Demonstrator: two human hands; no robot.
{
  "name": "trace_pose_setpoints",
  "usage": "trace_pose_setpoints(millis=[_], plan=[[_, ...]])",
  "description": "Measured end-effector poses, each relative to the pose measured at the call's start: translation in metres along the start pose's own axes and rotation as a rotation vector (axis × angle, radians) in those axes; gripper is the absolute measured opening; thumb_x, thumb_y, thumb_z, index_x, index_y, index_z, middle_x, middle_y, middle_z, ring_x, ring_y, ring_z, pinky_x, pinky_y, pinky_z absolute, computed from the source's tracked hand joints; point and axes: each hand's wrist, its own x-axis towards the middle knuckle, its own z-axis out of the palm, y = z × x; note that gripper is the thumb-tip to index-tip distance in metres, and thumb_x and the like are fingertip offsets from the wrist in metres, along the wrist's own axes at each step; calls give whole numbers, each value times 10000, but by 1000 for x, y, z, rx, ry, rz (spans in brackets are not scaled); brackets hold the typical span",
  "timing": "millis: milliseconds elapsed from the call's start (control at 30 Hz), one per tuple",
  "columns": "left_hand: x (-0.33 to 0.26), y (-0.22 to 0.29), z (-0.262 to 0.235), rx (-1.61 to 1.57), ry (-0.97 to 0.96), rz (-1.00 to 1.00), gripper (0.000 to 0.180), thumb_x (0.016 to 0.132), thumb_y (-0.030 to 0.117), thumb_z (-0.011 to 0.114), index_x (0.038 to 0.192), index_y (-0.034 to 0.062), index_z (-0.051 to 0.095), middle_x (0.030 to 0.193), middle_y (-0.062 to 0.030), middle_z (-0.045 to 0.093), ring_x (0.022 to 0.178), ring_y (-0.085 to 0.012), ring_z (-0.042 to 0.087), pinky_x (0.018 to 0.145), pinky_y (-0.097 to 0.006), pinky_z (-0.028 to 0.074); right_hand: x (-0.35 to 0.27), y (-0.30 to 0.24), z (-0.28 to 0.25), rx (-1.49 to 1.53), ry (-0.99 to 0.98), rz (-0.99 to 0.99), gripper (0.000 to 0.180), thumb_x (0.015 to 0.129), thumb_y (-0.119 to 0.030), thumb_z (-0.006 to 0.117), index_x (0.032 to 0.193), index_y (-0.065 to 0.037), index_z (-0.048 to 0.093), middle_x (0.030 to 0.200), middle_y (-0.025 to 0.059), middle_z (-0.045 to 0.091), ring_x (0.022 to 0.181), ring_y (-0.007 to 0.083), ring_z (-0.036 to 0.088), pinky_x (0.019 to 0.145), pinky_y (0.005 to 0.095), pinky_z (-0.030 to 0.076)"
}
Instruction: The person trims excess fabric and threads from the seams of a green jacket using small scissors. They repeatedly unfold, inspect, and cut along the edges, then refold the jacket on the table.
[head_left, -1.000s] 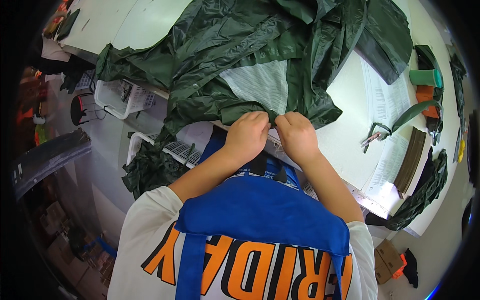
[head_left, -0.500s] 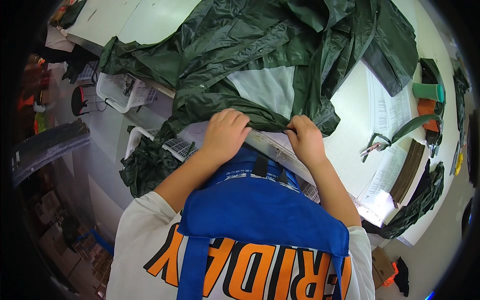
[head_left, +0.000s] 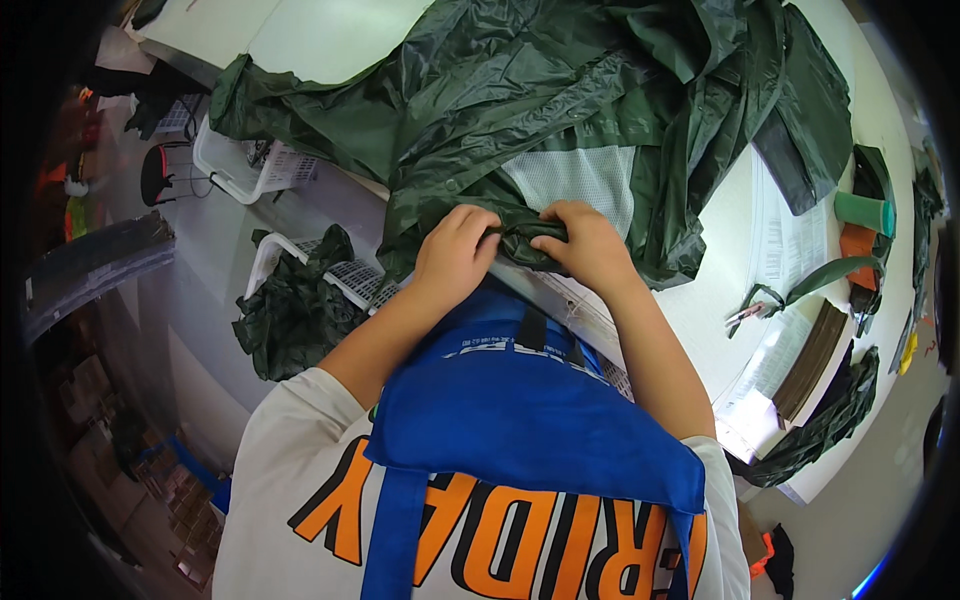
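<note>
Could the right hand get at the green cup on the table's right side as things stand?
Probably not freely: the right hand is gripping the dark green raincoat hem, and the green cup stands well off to the right.

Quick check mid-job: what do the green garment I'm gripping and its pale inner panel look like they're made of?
The dark green garment looks like a thin coated synthetic, probably nylon or polyester rainwear: it is glossy, with sharp shiny creases. The pale panel inside it looks like white mesh lining, going by its fine grid texture and matte look. The left hand and right hand both pinch a bunched edge, which crumples easily.
</note>
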Motion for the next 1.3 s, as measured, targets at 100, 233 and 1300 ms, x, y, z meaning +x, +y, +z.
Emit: trace_pose_setpoints(millis=[100, 233, 1300], plan=[[11, 3, -1, 149, -113, 24, 218, 752, 92, 668, 961, 56, 617, 932, -93, 593, 854, -277, 606, 729, -366, 498, 2, -1, -1, 56, 2, 39, 301, 742, -233, 729, 956, -44, 636, 949, 157, 633, 880, 330, 610, 769, 392, 479], [23, 10, -4, 245, -99, 111, 205, 753, 121, 672, 943, 65, 617, 907, -87, 575, 836, -291, 588, 753, -386, 480, 0, -2, -8, 154, -3, 81, 285, 739, -213, 734, 936, -33, 634, 888, 157, 633, 825, 316, 612, 725, 380, 476], [37, 13, 6, 368, -474, 296, 143, 768, 184, 647, 878, 131, 574, 939, -29, 583, 910, -250, 536, 786, -399, 385, -42, 27, -15, 102, 205, -37, 378, 677, -83, 752, 1017, -12, 603, 975, 138, 599, 922, 329, 584, 807, 382, 475]])
